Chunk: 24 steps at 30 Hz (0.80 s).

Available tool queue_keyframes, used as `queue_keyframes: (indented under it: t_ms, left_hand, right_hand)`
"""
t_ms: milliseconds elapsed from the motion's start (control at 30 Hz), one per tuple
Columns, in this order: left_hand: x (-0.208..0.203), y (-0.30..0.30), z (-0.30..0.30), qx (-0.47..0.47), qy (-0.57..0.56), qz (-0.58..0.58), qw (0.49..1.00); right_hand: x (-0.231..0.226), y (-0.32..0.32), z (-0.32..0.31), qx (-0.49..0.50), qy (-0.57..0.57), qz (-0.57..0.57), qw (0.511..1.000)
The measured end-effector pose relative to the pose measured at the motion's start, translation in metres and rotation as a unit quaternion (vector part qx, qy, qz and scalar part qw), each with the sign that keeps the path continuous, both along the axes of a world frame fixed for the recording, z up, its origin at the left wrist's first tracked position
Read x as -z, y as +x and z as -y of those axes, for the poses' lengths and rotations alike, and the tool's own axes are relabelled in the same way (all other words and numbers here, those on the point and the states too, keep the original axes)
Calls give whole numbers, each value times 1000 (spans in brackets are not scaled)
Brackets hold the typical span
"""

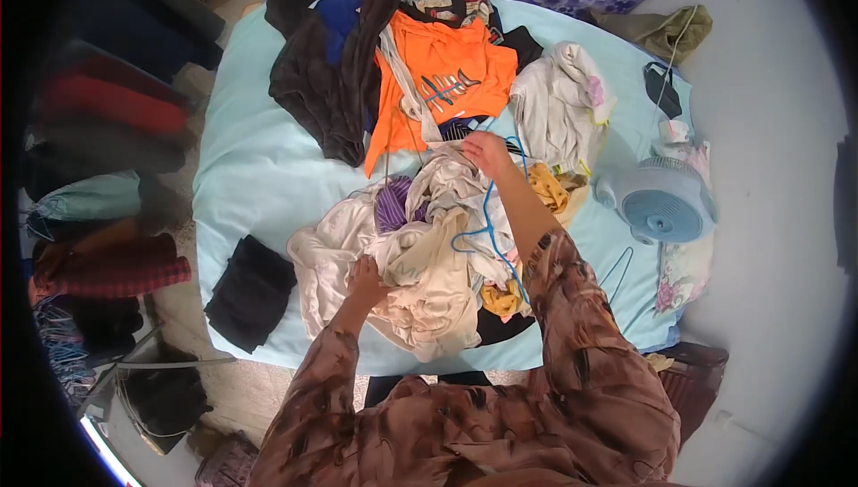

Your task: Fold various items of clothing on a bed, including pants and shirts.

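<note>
A heap of pale clothes lies in front of me on a bed. My left hand (pixel 365 282) is closed on a cream satin garment (pixel 332 235) at the heap's near left. Farther off, my right hand (pixel 487 155) pinches a light beige cloth (pixel 444 165) at the top of the heap. Beside my right forearm, a blue clothes hanger (pixel 489 226) lies over the pile. Purple striped fabric (pixel 393 205) shows between the pale pieces. Mustard yellow cloth (pixel 547 188) sticks out at the right, partly under my arm.
An orange shirt (pixel 465 62) and a dark garment (pixel 326 85) lie at the back of the light blue bed sheet (pixel 237 147). A folded black garment (pixel 252 293) is at the left. A blue fan (pixel 660 201) stands at the right. Clothes hang along the left side.
</note>
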<state>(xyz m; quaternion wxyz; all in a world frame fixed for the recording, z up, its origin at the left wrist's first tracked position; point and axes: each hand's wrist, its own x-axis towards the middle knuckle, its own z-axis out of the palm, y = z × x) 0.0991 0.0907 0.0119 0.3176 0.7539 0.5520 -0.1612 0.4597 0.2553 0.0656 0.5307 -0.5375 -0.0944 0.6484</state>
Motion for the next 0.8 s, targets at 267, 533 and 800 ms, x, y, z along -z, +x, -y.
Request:
queue_keyframes:
  t_ms: [267,533,800]
  left_hand:
    - [-4,-16,-5,27,-1,69,997]
    - [-15,-19,-8,-14,-69,54,996]
    - [-11,-4,-18,2,-60,100,993]
  right_hand:
    - [83,34,-81,182,-136,169,959]
    - [55,-11,-125,200,-138,63,968]
    - [41,67,-189,189,120,123,967]
